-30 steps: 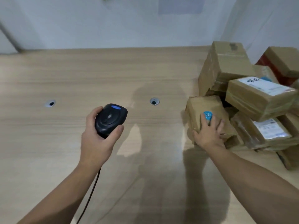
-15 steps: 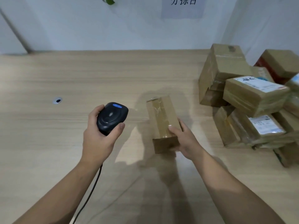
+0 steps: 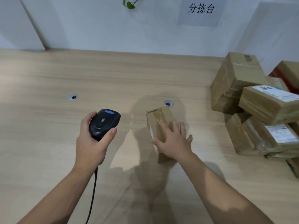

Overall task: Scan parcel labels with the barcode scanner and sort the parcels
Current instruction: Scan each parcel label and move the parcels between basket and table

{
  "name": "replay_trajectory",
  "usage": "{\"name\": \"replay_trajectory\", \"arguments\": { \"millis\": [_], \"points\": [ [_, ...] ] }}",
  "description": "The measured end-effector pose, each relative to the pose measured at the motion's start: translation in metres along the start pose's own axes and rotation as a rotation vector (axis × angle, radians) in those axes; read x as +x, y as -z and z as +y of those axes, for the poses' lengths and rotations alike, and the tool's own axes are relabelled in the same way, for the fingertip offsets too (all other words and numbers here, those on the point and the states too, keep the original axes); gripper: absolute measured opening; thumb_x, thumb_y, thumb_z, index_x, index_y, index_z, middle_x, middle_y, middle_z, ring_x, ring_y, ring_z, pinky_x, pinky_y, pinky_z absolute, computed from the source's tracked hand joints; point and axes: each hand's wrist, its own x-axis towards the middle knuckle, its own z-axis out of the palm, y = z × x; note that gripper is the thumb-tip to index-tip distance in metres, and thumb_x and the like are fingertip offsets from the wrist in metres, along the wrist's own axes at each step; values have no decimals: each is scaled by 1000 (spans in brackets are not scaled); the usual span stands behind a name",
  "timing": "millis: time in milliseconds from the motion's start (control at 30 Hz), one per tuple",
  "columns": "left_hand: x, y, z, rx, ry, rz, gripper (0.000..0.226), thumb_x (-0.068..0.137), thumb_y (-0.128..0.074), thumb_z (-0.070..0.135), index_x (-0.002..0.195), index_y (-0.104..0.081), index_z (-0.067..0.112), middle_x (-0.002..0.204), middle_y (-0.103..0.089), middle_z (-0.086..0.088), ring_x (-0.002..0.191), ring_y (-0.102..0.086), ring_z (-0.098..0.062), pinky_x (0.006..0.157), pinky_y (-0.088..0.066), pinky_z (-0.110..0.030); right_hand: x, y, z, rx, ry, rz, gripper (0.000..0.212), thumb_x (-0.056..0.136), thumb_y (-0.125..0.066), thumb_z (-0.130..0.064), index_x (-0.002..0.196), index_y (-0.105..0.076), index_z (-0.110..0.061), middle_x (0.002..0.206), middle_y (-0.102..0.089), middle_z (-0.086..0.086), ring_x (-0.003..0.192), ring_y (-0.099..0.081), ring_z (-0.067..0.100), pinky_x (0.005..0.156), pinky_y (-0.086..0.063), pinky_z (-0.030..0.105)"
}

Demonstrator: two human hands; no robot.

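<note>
- My left hand (image 3: 90, 143) has its grip curled round the black oval barcode scanner (image 3: 103, 123). The thumb lies along its right edge and the fingers wrap its left side. The scanner sits above the pale wood-grain table (image 3: 48, 126) with a blue patch on top.
- A black cable (image 3: 93, 191) drops from under that wrist and runs off the bottom edge.
- My right hand (image 3: 174, 141) rests on the small brown cardboard parcel (image 3: 159, 122), grip spread, fingers straight across the top, thumb reaching left.
- That parcel lies mid-table, just right of the scanner. It is long and taped, and my hand and wrist hide its near end. I see a pale patch on its left face, too blurred to tell if it is a label.
- The heap of brown cardboard parcels (image 3: 242, 78) sits at the far right, well apart, and is cut off by the frame.
- Two of them carry white labels (image 3: 281, 135) whose print I cannot read.
- Two round metal-rimmed holes (image 3: 73, 97) pierce the table, one just behind the parcel.
- A white paper sign (image 3: 201, 11) on the wall reads 分拣台.
- Green leaves (image 3: 129, 4) are cropped at the top.
</note>
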Motion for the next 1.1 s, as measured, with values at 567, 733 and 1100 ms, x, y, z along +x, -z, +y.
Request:
{"name": "replay_trajectory", "arguments": {
  "millis": [567,733,1100],
  "points": [
    [-8,-4,-16,10,33,-30,67,69,-79,45,128,-47,47,108,-64,30,70,-56,-21,67,-45,-41,3,-58,39,970,-129,-235,84,95,-66,-33,156,-11,-49,142,-58,-9,127,-59,19,90,-44,30],
    [-11,-3,-17,57,39,-13,61,80,-85,26,126,-49,45,102,-63,37,75,-61,-10,68,-47,-33,5,-49,18,934,-57,-281,108,89,-76,-19,156,4,-46,130,-61,-16,111,-60,4,88,-43,24],
    [-11,-5,8,1,23,50,60,75,-82,33,125,-49,45,101,-67,28,70,-63,2,60,-49,-19,24,-44,5,1082,8,-106,111,87,-75,-9,156,3,-48,130,-63,-18,123,-60,11,115,-39,38]
  ]
}}
